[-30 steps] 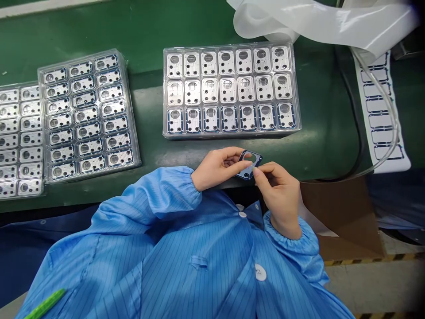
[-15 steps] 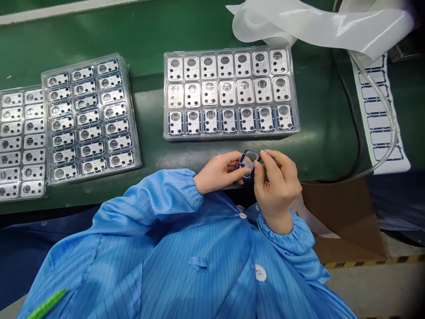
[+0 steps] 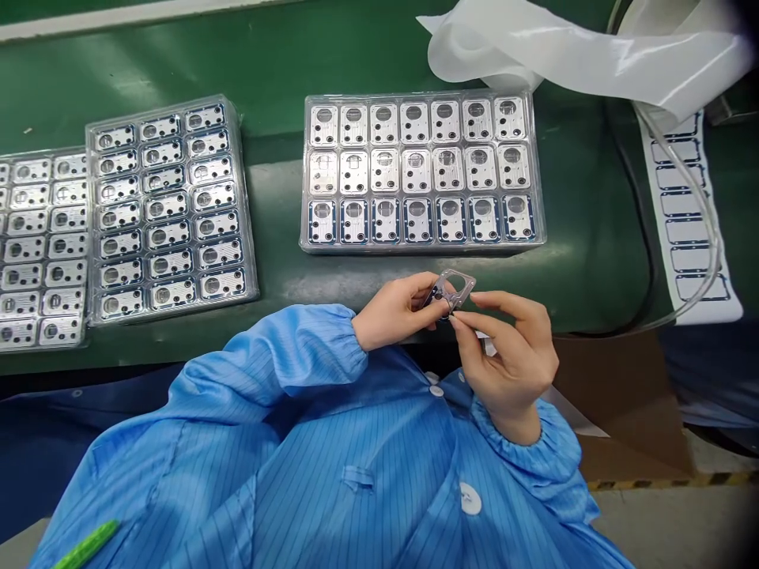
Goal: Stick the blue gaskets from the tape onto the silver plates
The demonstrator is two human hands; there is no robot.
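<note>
My left hand (image 3: 398, 310) grips a small flat plate (image 3: 463, 291) by its left side, thumb on top. The plate is tilted, with rounded corners and a large opening at its upper end. Its upper rim now looks bare and greyish. A thin dark-blue film strip (image 3: 446, 317) shows at the lower edge, partly hidden by my fingers. My right hand (image 3: 508, 348) pinches at this strip with thumb and index fingertip, its other fingers bent beside the plate. Just beyond my hands lies a clear tray (image 3: 422, 247) of similar silver plates, the nearest row edged in blue.
More clear trays of plates, one nearer (image 3: 252, 261) and one at the far left (image 3: 83, 261), lie on the green table (image 3: 285, 190). A white sheet (image 3: 705, 312) with blue frame outlines, a clear tube (image 3: 720, 245), a black cable (image 3: 649, 261) and glossy white film (image 3: 569, 47) occupy the right.
Blue edging covered the plate's upper rim before; now that rim is bare. My right hand has moved down and slightly right from the top corner. The view has shifted slightly.
</note>
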